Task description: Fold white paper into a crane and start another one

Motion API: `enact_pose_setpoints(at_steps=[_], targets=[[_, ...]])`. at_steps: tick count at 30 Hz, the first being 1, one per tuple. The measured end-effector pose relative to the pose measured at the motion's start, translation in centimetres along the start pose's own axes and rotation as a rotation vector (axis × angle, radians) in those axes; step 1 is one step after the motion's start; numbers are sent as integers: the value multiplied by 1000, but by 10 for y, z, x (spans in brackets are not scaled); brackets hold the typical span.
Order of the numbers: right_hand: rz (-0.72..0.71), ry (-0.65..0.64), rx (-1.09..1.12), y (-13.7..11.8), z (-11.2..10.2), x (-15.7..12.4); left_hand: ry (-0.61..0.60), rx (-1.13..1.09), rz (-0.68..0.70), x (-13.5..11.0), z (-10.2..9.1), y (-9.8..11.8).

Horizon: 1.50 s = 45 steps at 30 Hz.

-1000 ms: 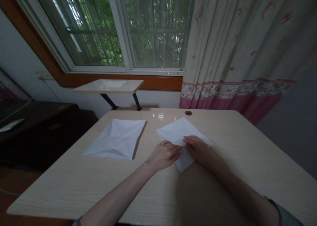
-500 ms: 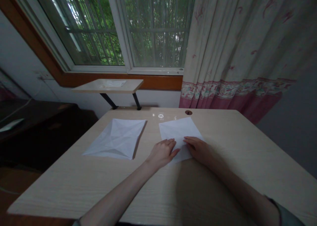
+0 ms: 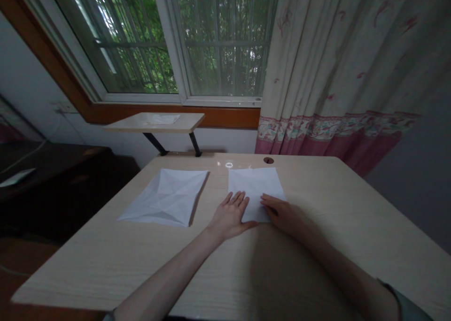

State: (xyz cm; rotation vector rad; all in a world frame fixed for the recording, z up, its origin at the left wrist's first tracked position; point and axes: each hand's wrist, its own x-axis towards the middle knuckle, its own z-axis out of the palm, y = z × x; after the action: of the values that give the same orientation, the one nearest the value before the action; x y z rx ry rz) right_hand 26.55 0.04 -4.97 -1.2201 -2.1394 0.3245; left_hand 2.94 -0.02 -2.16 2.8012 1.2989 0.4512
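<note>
A white folded sheet of paper [image 3: 255, 187] lies square on the light wooden table [image 3: 317, 246], just beyond my hands. My left hand [image 3: 230, 215] rests flat on the sheet's near left corner, fingers stretched out and slightly spread. My right hand [image 3: 282, 213] presses down on the near right edge of the same sheet, its fingers lying flat. A second white sheet [image 3: 165, 196], creased with fold lines, lies unfolded to the left, untouched.
A small round cable hole [image 3: 268, 160] is at the table's far edge. Behind it a low shelf [image 3: 155, 122] juts from the wall under the window. A pink-bordered curtain [image 3: 338, 77] hangs at the right. A dark cabinet [image 3: 52, 180] stands to the left.
The sheet under my hands has turned from a diamond slant to lie square with the table. My left hand's fingers went from curled to stretched flat.
</note>
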Motion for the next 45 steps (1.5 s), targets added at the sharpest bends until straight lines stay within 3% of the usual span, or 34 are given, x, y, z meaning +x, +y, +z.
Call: enact_pose_setpoints(at_steps=[10, 23, 26, 30, 35, 45], targets=[[-25, 19, -44, -2, -6, 0, 8, -47, 185, 2, -13, 4], [-37, 103, 17, 4, 0, 2, 27, 56, 255, 1, -10, 5], [3, 84, 45, -3, -7, 3, 12, 43, 194, 1, -11, 4], [14, 66, 48, -10, -15, 2, 3, 20, 8, 2, -15, 2], [12, 109, 19, -5, -13, -2, -5, -22, -164, 3, -19, 0], [47, 234, 62, 0, -10, 5, -8, -75, -243, 3, -15, 0]])
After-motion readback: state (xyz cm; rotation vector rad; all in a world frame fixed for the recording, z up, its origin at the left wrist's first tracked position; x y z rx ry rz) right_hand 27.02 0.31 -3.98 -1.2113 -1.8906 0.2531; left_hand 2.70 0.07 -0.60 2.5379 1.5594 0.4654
